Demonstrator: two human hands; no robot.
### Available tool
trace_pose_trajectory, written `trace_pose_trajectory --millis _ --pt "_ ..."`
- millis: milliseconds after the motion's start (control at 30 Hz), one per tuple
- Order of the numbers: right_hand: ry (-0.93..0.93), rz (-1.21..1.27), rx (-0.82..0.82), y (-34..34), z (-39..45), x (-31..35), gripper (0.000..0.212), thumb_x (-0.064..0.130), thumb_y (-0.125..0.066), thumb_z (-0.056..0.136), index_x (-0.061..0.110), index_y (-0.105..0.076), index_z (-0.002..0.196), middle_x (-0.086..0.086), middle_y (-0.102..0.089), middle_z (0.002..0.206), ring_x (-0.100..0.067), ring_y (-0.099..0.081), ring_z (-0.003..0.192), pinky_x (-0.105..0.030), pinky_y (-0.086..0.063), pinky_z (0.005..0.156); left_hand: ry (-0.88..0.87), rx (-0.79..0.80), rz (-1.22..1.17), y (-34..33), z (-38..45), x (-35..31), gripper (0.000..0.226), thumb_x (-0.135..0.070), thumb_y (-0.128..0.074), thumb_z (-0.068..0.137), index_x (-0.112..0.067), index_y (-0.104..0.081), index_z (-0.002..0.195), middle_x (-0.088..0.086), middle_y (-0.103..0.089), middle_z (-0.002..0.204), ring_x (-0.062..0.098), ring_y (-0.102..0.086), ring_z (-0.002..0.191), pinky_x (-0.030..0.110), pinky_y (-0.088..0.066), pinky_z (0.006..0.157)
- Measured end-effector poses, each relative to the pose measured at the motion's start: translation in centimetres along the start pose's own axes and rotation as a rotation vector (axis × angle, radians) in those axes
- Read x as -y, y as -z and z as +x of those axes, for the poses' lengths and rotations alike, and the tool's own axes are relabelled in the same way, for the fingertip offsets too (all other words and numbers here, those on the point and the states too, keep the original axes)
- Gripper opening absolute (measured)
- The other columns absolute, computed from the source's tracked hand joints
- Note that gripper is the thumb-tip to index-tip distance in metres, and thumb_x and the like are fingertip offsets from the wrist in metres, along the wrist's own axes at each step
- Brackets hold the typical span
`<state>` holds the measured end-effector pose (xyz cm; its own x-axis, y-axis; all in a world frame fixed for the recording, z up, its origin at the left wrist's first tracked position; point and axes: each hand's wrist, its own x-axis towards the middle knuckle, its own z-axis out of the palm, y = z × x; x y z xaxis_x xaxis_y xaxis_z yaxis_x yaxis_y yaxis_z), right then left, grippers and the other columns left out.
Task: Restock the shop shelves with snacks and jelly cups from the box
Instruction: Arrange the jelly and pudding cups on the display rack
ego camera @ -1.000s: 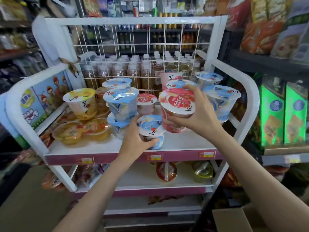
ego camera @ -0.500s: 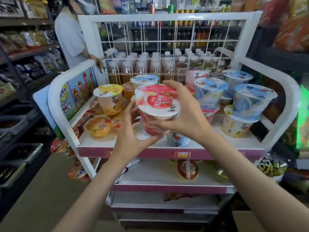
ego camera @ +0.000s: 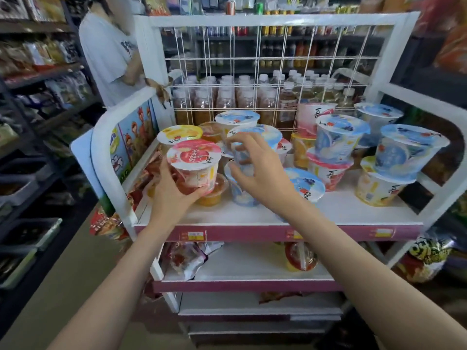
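Now that the right hand (ego camera: pixel 257 173) has let go, the left hand (ego camera: pixel 174 195) alone grips the red-lidded cup (ego camera: pixel 194 162).

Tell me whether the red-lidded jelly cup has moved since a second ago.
Yes. The red-lidded jelly cup went from the shelf's middle to its left end, near the white side rail, gripped by the left hand.

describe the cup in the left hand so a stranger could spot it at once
On the white rack's top shelf, look at the left front corner. The left hand grips a pink-lidded jelly cup there. Its neighbours have yellow or blue lids.
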<state>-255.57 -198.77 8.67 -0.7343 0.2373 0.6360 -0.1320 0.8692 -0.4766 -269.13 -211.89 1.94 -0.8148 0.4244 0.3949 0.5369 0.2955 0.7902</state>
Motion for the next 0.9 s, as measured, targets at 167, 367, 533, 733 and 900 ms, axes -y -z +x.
trace_pose_trajectory --millis 167,367,533,733,900 --pt "-0.04 -0.062 -0.155 2.6 -0.6 -1.8 0.033 0.011 -0.055 0.087 0.004 -0.052 0.118 -0.006 -0.049 0.112 -0.022 -0.056 0.1 -0.032 -0.05 0.081 -0.001 -0.086 -0.012 0.0 -0.7 0.6 0.115 -0.042 -0.082 0.061 -0.019 -0.01 0.148 0.005 -0.025 0.151 0.023 -0.025 0.138 0.046 -0.026 0.112" --pt "-0.236 -0.185 -0.314 6.4 -3.0 -5.9 0.035 0.01 -0.061 0.086 0.002 -0.052 0.119 -0.014 -0.051 0.114 -0.021 -0.052 0.103 -0.023 -0.041 0.086 -0.457 -0.298 -0.019 -2.3 -4.1 -4.1 0.057 -0.034 -0.063 0.077 -0.015 -0.037 0.124 0.002 -0.036 0.121 0.025 -0.041 0.113 0.033 -0.038 0.097" --pt "-0.535 -0.236 -0.362 10.0 -2.3 -11.1 0.069 0.029 -0.074 0.077 0.013 -0.039 0.134 -0.018 -0.025 0.143 -0.032 -0.024 0.134 -0.036 -0.024 0.108 -0.61 -0.078 0.01 -6.8 -4.0 -7.4 0.054 -0.036 -0.059 0.079 -0.02 -0.036 0.125 0.014 -0.046 0.121 0.022 -0.039 0.116 0.035 -0.036 0.099" --pt "-0.575 -0.041 -0.422 10.2 -0.5 -15.4 0.078 0.021 -0.077 0.074 0.015 -0.031 0.137 -0.011 -0.04 0.137 -0.023 -0.042 0.125 -0.026 -0.038 0.097 -0.549 0.141 0.131 -10.7 -5.1 -6.4 0.041 -0.05 -0.053 0.079 -0.024 -0.06 0.111 0.007 -0.051 0.117 0.017 -0.04 0.107 0.033 -0.035 0.088" --pt "-0.474 -0.019 -0.426 11.1 -1.4 -16.1 0.079 0.028 -0.082 0.067 0.019 -0.036 0.13 -0.004 -0.046 0.131 -0.013 -0.046 0.114 -0.015 -0.035 0.085 -0.557 0.131 0.221 -11.5 -4.5 -5.9 0.026 -0.048 -0.049 0.084 -0.034 -0.053 0.105 0.0 -0.059 0.112 0.015 -0.043 0.105 0.026 -0.025 0.081"
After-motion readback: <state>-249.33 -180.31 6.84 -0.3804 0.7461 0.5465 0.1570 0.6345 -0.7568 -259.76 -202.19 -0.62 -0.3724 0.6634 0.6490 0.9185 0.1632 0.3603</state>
